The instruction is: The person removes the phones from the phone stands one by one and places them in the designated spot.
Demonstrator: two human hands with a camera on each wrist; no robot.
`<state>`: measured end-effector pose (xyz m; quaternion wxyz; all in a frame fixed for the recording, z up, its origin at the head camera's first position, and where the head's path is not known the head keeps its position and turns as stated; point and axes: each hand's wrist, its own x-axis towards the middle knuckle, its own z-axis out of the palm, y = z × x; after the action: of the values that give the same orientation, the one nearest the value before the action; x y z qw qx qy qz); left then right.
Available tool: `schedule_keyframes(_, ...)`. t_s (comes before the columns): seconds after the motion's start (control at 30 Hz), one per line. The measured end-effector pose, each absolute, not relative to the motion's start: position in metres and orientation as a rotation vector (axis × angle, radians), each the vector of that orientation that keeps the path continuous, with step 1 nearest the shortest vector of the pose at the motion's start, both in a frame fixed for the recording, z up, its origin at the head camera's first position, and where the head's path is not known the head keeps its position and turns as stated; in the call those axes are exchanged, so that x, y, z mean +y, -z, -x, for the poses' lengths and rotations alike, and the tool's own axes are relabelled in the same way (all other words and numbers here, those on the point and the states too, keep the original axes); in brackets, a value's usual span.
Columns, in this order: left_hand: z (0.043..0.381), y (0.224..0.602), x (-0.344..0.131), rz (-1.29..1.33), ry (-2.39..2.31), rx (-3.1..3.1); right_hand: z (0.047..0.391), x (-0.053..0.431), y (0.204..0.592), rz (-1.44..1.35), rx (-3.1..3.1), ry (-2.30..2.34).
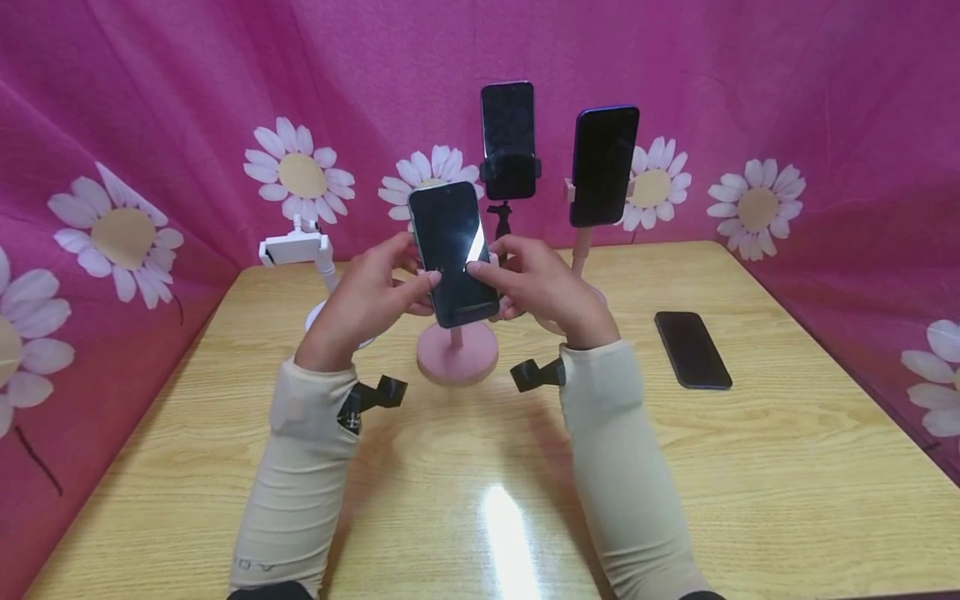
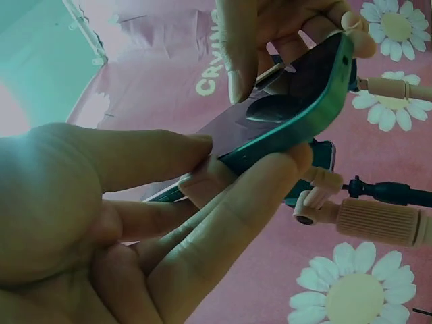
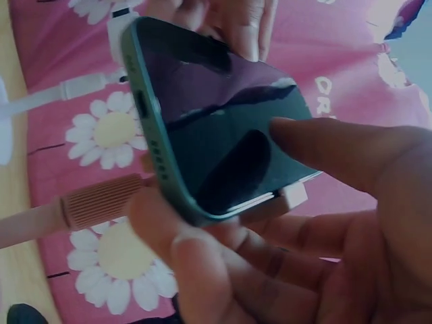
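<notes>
A dark-screened smartphone (image 1: 450,225) with a green metal edge is held between both hands, tilted back above a pink phone stand (image 1: 457,358). My left hand (image 1: 367,292) grips its left side, thumb at the screen's edge and fingers behind. On the other side my right hand (image 1: 551,287) holds it, thumb over the screen and fingers at the back. In the right wrist view a pale clamp jaw hugs the phone's long edge, and the stand's ribbed pink neck (image 3: 104,201) runs up behind it. Most of the clamp is hidden behind the phone.
Behind stand a phone in a black holder (image 1: 508,137) and a blue-edged phone (image 1: 606,162) on a pink stand. A white phone stand (image 1: 292,247) is at the left. Another phone (image 1: 692,350) lies flat on the wooden table (image 1: 787,467) at the right.
</notes>
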<state>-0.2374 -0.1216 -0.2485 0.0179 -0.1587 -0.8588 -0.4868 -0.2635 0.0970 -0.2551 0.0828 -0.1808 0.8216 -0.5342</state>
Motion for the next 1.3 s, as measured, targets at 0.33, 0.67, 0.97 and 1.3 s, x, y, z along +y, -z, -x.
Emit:
schedule_keyframes(0.33, 0.229, 0.245, -0.118, 0.634, 1.524, -2.688, 0.251, 0.105, 0.244, 0.539, 2.549, 1.376)
schedule_keyframes(0.67, 0.222, 0.241, -0.119, 0.729, 1.448, -2.744, 0.242, 0.112, 0.239, 0.641, 2.538, 1.3)
schedule_keyframes(0.97, 0.218, 0.239, -0.116, 0.752, 1.412, -2.779, 0.239, 0.119, 0.236, 0.662, 2.531, 1.253)
schedule_keyframes(1.3, 0.22, 0.239, -0.117, 0.787, 1.35, -2.789, 0.238, 0.12, 0.235, 0.672, 2.492, 1.27)
